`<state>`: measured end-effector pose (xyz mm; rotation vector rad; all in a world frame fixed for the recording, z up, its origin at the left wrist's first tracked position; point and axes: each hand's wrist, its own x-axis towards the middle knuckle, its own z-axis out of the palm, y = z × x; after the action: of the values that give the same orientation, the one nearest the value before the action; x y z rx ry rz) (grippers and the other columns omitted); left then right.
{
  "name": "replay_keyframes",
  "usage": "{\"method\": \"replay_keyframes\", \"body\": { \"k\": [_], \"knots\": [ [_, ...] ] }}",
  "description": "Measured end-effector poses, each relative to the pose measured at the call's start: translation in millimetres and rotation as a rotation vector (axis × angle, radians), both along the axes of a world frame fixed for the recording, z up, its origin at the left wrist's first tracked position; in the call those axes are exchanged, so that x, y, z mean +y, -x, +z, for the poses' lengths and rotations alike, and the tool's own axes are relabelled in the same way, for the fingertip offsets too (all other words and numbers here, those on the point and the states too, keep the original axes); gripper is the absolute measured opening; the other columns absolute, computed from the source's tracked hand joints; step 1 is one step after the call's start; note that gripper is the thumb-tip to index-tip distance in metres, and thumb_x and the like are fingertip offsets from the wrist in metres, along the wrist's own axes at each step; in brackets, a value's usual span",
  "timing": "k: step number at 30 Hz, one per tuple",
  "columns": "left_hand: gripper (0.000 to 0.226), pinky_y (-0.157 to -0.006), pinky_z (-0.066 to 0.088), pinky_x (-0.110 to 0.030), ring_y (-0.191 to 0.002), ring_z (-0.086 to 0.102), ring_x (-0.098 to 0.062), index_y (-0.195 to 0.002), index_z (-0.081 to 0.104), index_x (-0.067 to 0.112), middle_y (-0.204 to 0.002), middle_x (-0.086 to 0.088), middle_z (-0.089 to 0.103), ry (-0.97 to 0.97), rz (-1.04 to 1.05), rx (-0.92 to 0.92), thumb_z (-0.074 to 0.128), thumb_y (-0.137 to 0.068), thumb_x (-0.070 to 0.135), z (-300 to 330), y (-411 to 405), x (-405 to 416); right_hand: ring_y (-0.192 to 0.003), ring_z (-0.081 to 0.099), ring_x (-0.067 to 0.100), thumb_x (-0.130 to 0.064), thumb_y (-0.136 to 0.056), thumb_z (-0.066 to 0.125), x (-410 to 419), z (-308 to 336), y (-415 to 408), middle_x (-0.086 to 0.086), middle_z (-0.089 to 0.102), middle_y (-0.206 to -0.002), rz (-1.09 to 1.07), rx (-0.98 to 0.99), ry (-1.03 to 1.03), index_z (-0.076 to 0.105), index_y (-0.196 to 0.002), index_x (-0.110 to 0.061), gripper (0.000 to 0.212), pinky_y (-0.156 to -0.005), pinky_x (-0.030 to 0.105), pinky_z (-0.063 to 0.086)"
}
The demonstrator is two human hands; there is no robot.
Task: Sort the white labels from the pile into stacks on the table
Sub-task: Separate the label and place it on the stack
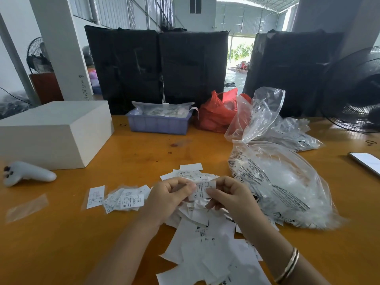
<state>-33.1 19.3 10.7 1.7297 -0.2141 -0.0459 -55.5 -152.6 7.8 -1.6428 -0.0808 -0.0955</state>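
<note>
Basically mid-sort, reading stage. Left hand (170, 197) and right hand (228, 195) both pinch one white label (202, 191) between them, raised just above the pile (207, 243), print side up toward the camera. Judging by that, it's held flat and taut so the size mark can be read; "XL" shows at its lower edge. Fingers on both hands are curled onto the label's ends, nothing else in either grip as far as I can tell.

Pile sits directly under and in front of the wrists, so each pick is a short reach. It's loose and overlapping, some labels face down, so sizes can't be read without lifting them one at a time.

Sorted output goes left: a small heap of labels (125, 199) near the left hand, with "M" and "S" marks showing, so probably not cleanly split yet. A single label (95, 196) lies just beside it, further left, likely the start of another stack. A few more labels (191, 171) are fanned just behind the hands; can't tell if that's pile or stack.

Clear plastic bag (283, 182) rests on the tabletop (144, 153) at right, touching the pile's edge; probably the source of the labels. White box (53, 132), lilac tray (158, 123) and red bag (216, 114) stand well back, out of the working zone.

Progress: early. Most labels unsorted.

Risk: light slips, fan (357, 91) at far right.
</note>
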Motion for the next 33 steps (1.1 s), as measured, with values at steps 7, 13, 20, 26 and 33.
{"method": "replay_keyframes", "body": {
  "k": [7, 13, 20, 26, 33],
  "knots": [
    [0.015, -0.051, 0.048, -0.014, -0.058, 0.063, -0.005, -0.074, 0.074, 0.033, -0.068, 0.008, 0.072, 0.062, 0.086, 0.048, 0.065, -0.085, 0.039, 0, 2, -2, -0.056, 0.066, 0.015, -0.008, -0.088, 0.064, 2, 0, 0, -0.001, 0.069, -0.064, -0.061, 0.013, -0.100, 0.062, -0.089, -0.009, 0.002, -0.048, 0.019, 0.047],
    [0.025, -0.055, 0.050, -0.015, -0.064, 0.067, -0.004, -0.087, 0.076, 0.027, -0.069, 0.007, 0.072, 0.098, 0.083, 0.089, 0.059, -0.085, 0.046, -2, 5, -9, -0.052, 0.065, 0.011, -0.008, -0.087, 0.066, 9, -2, 2, -0.002, 0.069, -0.063, -0.040, 0.011, -0.030, 0.065, -0.081, -0.010, 0.007, -0.045, 0.015, 0.044],
    [0.029, -0.060, 0.051, -0.016, -0.074, 0.069, -0.004, -0.089, 0.074, 0.030, -0.077, 0.011, 0.073, 0.055, 0.082, 0.072, 0.062, -0.078, 0.054, -2, 6, -11, -0.057, 0.064, 0.008, -0.016, -0.090, 0.063, 10, 1, 8, -0.004, 0.070, -0.068, -0.010, -0.050, -0.057, 0.072, -0.076, -0.020, 0.017, -0.050, 0.013, 0.044],
    [0.043, -0.066, 0.048, -0.014, -0.086, 0.064, -0.001, -0.088, 0.071, 0.039, -0.086, 0.019, 0.070, 0.006, 0.009, 0.017, 0.055, -0.061, 0.069, -1, 7, -11, -0.058, 0.063, 0.007, -0.009, -0.085, 0.068, 9, -1, 5, -0.004, 0.067, -0.063, -0.064, -0.024, -0.082, 0.069, -0.081, -0.013, 0.006, -0.056, 0.014, 0.048],
    [0.018, -0.053, 0.047, -0.012, -0.067, 0.066, -0.006, -0.077, 0.072, 0.027, -0.074, 0.003, 0.071, 0.091, 0.105, -0.007, 0.064, -0.084, 0.042, -5, 1, -5, -0.060, 0.064, 0.010, -0.010, -0.087, 0.066, 5, -1, 2, -0.004, 0.067, -0.064, -0.131, 0.014, -0.157, 0.061, -0.102, -0.018, 0.018, -0.063, 0.024, 0.053]
  ]
}}
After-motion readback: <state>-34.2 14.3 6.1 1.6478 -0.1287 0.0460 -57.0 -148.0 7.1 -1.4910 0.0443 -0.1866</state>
